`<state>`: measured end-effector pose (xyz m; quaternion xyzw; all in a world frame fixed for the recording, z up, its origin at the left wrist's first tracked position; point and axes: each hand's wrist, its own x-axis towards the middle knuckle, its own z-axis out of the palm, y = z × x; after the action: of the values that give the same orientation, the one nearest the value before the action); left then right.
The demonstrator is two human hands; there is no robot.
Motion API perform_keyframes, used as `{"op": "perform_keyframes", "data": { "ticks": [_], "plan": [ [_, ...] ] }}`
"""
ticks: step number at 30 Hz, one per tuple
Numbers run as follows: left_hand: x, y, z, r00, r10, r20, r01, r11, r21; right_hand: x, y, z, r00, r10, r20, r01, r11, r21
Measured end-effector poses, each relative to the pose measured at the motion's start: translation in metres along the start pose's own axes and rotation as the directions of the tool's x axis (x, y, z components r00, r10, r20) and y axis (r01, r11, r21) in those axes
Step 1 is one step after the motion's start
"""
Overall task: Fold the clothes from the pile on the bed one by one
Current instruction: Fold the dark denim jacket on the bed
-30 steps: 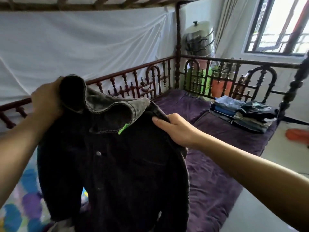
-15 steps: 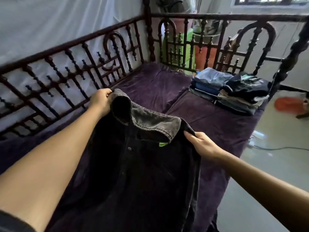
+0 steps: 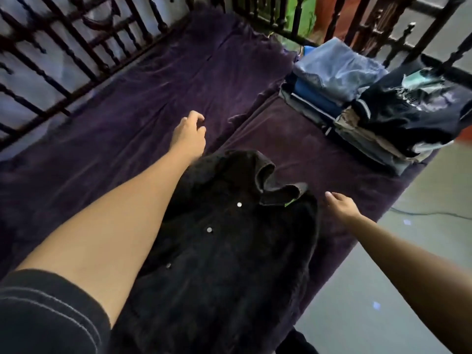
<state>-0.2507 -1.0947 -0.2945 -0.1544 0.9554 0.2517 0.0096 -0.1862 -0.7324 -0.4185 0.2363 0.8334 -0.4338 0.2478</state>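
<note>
- Fingers (image 3: 200, 119) hold nothing: left hand (image 3: 190, 134) loosely curled beyond the jacket (image 3: 229, 251), right hand (image 3: 342, 206) straight beside its collar (image 3: 275, 186).
- Jacket lies spread, unfolded; finished stack (image 3: 339, 70) sits beyond it.

Prob. a home bdrm: purple-covered bed (image 3: 143, 103), carved dark rails (image 3: 84, 84), folded clothes stack (image 3: 370, 106).

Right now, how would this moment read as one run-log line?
black jacket: laid front up on bed cover, collar rumpled | left hand: empty, beyond collar | right hand: empty, beside collar | folded stack: far right
</note>
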Motion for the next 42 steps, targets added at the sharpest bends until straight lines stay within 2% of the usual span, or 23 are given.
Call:
{"op": "perform_keyframes", "data": {
  "ticks": [3, 6, 9, 13, 16, 18, 20, 23, 25, 28, 30, 31, 34, 36, 39, 40, 42],
  "plan": [
    [-0.024, -0.049, 0.014, 0.989, -0.118, 0.084, 0.115, 0.992, 0.042, 0.013, -0.001, 0.012, 0.999, 0.037, 0.038, -0.029, 0.978, -0.205],
    [-0.068, -0.110, 0.028, 0.933, -0.310, 0.182, 0.300, 0.950, 0.082, 0.007, -0.022, 0.045, 0.989, -0.013, 0.149, 0.061, 0.944, -0.323],
    [-0.120, -0.172, 0.042, 0.835, -0.495, 0.241, 0.475, 0.869, 0.139, 0.008, -0.041, 0.093, 0.952, -0.060, 0.300, 0.199, 0.866, -0.459],
    [-0.182, -0.238, 0.059, 0.678, -0.673, 0.297, 0.639, 0.739, 0.215, 0.006, -0.060, 0.153, 0.879, -0.114, 0.462, 0.397, 0.712, -0.580],
    [-0.210, -0.283, 0.069, 0.568, -0.774, 0.280, 0.744, 0.629, 0.226, 0.007, -0.064, 0.198, 0.819, -0.119, 0.562, 0.528, 0.542, -0.654],
    [-0.212, -0.314, 0.075, 0.512, -0.835, 0.202, 0.823, 0.544, 0.165, 0.012, -0.069, 0.229, 0.787, -0.148, 0.599, 0.595, 0.439, -0.673],
    [-0.204, -0.342, 0.079, 0.456, -0.885, 0.093, 0.888, 0.460, 0.019, 0.019, -0.080, 0.262, 0.745, -0.284, 0.603, 0.666, 0.372, -0.647],
    [-0.181, -0.375, 0.083, 0.332, -0.943, 0.017, 0.905, 0.313, -0.289, 0.030, -0.110, 0.315, 0.634, -0.543, 0.550, 0.752, 0.265, -0.604],
    [-0.168, -0.395, 0.089, 0.265, -0.964, 0.004, 0.898, 0.245, -0.365, 0.033, -0.134, 0.350, 0.586, -0.590, 0.555, 0.768, 0.186, -0.613],
    [-0.154, -0.423, 0.092, 0.309, -0.951, 0.006, 0.895, 0.289, -0.339, 0.036, -0.162, 0.393, 0.600, -0.504, 0.621, 0.738, 0.050, -0.673],
    [-0.143, -0.436, 0.085, 0.340, -0.940, -0.004, 0.897, 0.326, -0.299, 0.043, -0.177, 0.410, 0.651, -0.449, 0.612, 0.699, 0.039, -0.714],
    [-0.138, -0.442, 0.081, 0.331, -0.943, -0.021, 0.907, 0.324, -0.267, 0.047, -0.185, 0.415, 0.671, -0.439, 0.597, 0.684, 0.054, -0.728],
    [-0.130, -0.456, 0.074, 0.305, -0.952, -0.004, 0.919, 0.295, -0.262, 0.056, -0.202, 0.425, 0.706, -0.433, 0.560, 0.663, 0.128, -0.738],
    [-0.125, -0.459, 0.068, 0.365, -0.931, -0.001, 0.904, 0.355, -0.240, 0.058, -0.210, 0.428, 0.724, -0.431, 0.538, 0.661, 0.213, -0.719],
    [-0.105, -0.466, 0.047, 0.547, -0.811, -0.207, 0.792, 0.581, -0.187, 0.063, -0.225, 0.431, 0.730, -0.538, 0.421, 0.661, 0.397, -0.637],
    [-0.095, -0.474, 0.037, 0.570, -0.770, -0.286, 0.752, 0.629, -0.196, 0.066, -0.233, 0.432, 0.724, -0.589, 0.359, 0.663, 0.450, -0.598],
    [-0.073, -0.494, 0.022, 0.541, -0.761, -0.359, 0.728, 0.637, -0.253, 0.071, -0.247, 0.432, 0.693, -0.670, 0.267, 0.684, 0.494, -0.536]
  ]
}}
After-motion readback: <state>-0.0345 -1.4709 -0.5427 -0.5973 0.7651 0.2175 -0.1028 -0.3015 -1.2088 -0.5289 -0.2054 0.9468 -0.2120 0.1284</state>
